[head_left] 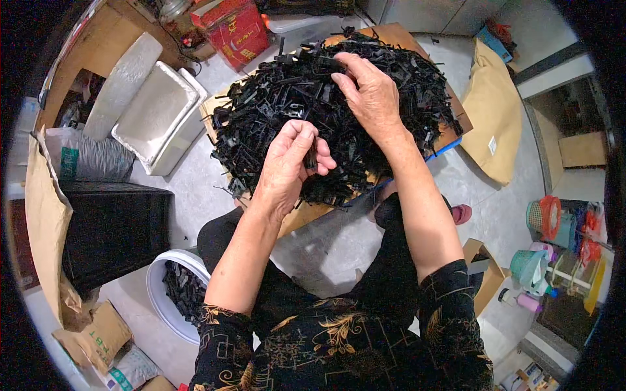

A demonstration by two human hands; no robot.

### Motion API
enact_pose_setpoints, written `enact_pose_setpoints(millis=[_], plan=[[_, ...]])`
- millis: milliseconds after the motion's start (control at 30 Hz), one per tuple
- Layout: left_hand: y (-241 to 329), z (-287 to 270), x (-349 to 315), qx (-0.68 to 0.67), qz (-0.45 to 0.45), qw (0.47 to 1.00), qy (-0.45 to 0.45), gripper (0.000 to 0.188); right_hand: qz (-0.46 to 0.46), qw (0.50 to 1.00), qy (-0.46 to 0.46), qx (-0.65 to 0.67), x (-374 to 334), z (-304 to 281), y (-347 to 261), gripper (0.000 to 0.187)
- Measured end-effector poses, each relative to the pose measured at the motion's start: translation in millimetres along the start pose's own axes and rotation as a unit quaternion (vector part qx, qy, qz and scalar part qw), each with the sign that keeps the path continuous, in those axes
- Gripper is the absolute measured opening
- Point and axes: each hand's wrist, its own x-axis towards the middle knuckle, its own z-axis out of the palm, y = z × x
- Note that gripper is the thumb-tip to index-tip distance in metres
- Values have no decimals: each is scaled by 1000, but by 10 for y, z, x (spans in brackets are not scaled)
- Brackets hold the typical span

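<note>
My left hand (287, 158) pinches a slim black plastic piece (311, 155) toward the brown worktop's (301, 219) near edge; can't tell if right hand (373, 94) grips.

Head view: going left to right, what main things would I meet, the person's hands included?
Brown paper bag → white foam box → red box → left hand → right hand → tan sack → orange-rimmed basket.
</note>
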Motion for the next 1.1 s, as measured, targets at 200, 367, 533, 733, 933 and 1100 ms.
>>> enact_pose_setpoints(millis=[200,367,533,733,933,1100], plan=[[-25,-13,15,20,14,1000,-13,20,9,997,30,71,25,3,64,14],[18,-69,2,127,86,988,-12,19,184,916,-41,354,-34,-277,-217,18],[16,17,-11,294,281,909,93,47,170,868,-113,453,-252,-427,-339,17],[-14,10,-11,342,273,893,101,68,154,862,-229,424,-440,-410,-515,15],[41,-56,-33,426,278,859,55,59,150,851,-287,414,-441,-411,-516,11],[46,-55,-60,469,289,833,52,50,157,860,-214,436,-494,-285,-493,14]])
